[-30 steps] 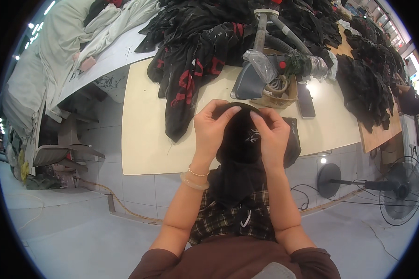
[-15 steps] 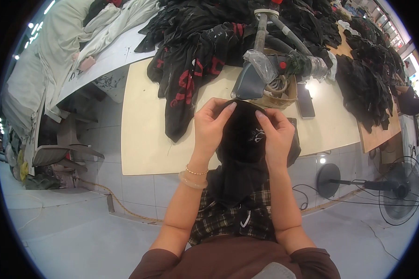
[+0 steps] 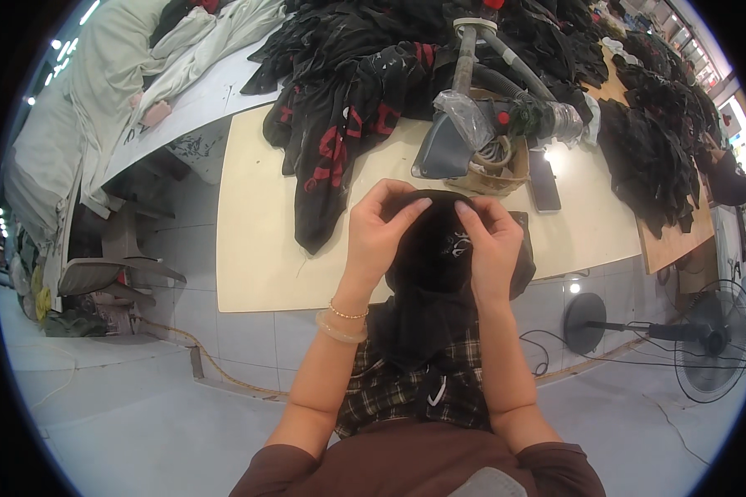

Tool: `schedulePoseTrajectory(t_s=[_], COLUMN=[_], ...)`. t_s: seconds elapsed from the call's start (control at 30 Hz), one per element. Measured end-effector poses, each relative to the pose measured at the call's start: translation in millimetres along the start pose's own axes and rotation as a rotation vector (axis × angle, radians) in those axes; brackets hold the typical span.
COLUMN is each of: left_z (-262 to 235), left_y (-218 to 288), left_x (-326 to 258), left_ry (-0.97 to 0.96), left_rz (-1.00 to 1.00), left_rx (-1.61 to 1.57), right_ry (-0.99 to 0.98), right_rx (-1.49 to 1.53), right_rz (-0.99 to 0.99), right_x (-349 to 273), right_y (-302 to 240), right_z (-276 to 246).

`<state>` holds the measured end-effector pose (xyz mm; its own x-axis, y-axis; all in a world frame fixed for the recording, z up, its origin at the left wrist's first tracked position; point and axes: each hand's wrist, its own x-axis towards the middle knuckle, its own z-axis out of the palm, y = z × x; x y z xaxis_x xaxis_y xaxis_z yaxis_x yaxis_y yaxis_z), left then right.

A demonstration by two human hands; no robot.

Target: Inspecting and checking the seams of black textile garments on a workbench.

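Both my hands pinch the upper edge of a black garment (image 3: pixel 427 257) between thumbs and fingers, just over the table's near edge. My left hand (image 3: pixel 380 230) grips its left corner and my right hand (image 3: pixel 494 236) its right side. The edge is stretched between them in a curve. A small pale printed design shows on the cloth near my right thumb. The rest of the garment drapes down over my lap. My fingertips behind the cloth are hidden.
Beyond my hands stand a blue-grey machine (image 3: pixel 441 153) with hoses and a tan basket (image 3: pixel 497 178). A phone (image 3: pixel 544 186) lies right of it on the cream table (image 3: pixel 261 248). Black garments (image 3: pixel 331 124) are heaped behind. A fan (image 3: pixel 713 335) stands right, a chair (image 3: pixel 99 272) left.
Both hands have come slightly down toward me with the garment's edge. The grip looks the same, and the edge is a little lower than before.
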<state>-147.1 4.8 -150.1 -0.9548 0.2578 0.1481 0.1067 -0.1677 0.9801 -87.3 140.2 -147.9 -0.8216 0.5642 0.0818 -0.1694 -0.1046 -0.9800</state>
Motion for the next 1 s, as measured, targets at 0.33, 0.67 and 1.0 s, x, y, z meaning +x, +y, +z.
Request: schedulePoseTrajectory(t_s=[0.33, 0.67, 1.0], left_z=[4, 9, 3], left_y=[-5, -4, -4], left_x=[3, 5, -2], left_ry=[0.172, 0.154, 0.204], left_rz=[0.054, 0.033, 0.113], left_rx=[0.006, -0.022, 0.063], right_ry=[-0.036, -0.024, -0.045], right_rx=[-0.011, 0.013, -0.042], right_rz=[-0.009, -0.008, -0.025], right_x=[0, -1, 3], right_y=[-2, -2, 0], right_z=[10, 8, 14])
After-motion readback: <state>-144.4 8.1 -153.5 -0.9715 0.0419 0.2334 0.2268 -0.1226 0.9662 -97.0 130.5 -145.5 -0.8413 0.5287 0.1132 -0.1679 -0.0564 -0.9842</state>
